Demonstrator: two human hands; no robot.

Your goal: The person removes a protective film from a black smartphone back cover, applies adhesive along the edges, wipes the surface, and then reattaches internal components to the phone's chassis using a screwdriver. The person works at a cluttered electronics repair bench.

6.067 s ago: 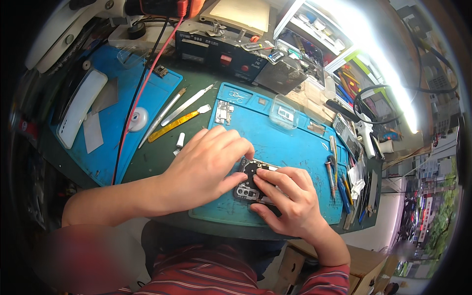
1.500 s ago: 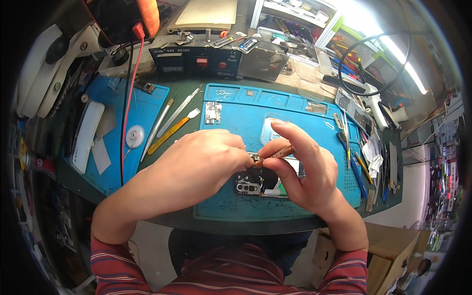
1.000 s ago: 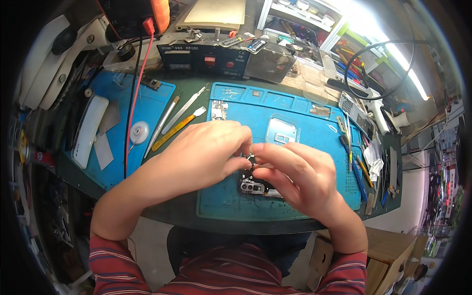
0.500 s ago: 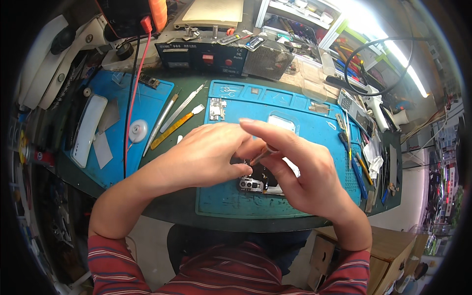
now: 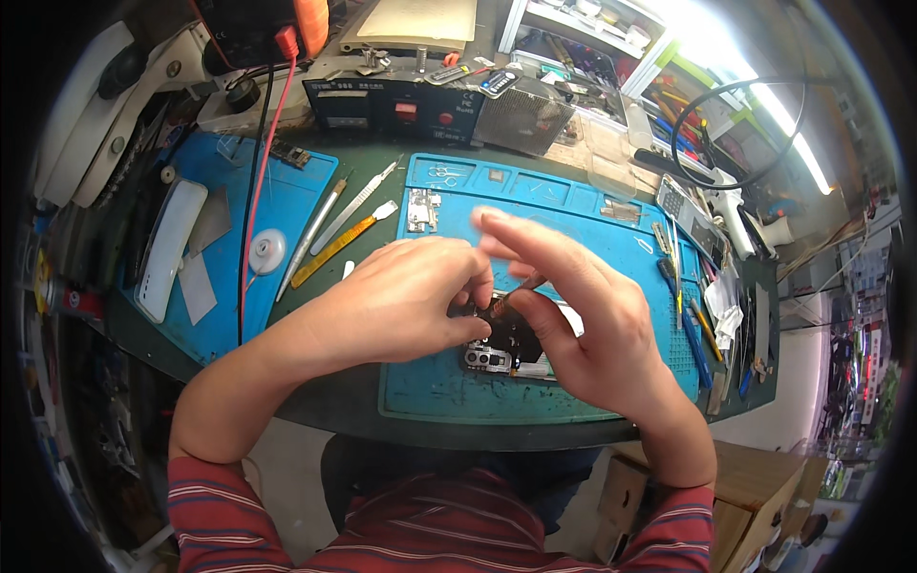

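Note:
An opened phone (image 5: 516, 349) with a dark inside and a silver dual-camera module (image 5: 487, 359) lies on the blue mat under both hands. My left hand (image 5: 411, 291) is closed at the phone's left end, thumb and curled index finger on either side of its edge. Over the phone, my right hand (image 5: 587, 315) pinches a slim copper-brown piece (image 5: 531, 283) between thumb and fingers; what kind of piece it is cannot be made out. Its other fingers are stretched out and blurred. Part of the phone is hidden by the hands.
A blue work mat (image 5: 430, 392) covers the middle of the bench. To the left lie an orange-handled brush (image 5: 344, 250), a white phone back (image 5: 174, 250) and a solder spool (image 5: 267, 251). Pens and screwdrivers (image 5: 697, 349) crowd the right; a black power box (image 5: 392, 113) stands behind.
My right fingers have lifted and spread a little, and the copper-brown piece has shifted up and right from the phone. The left index finger has curled slightly; the phone stays put.

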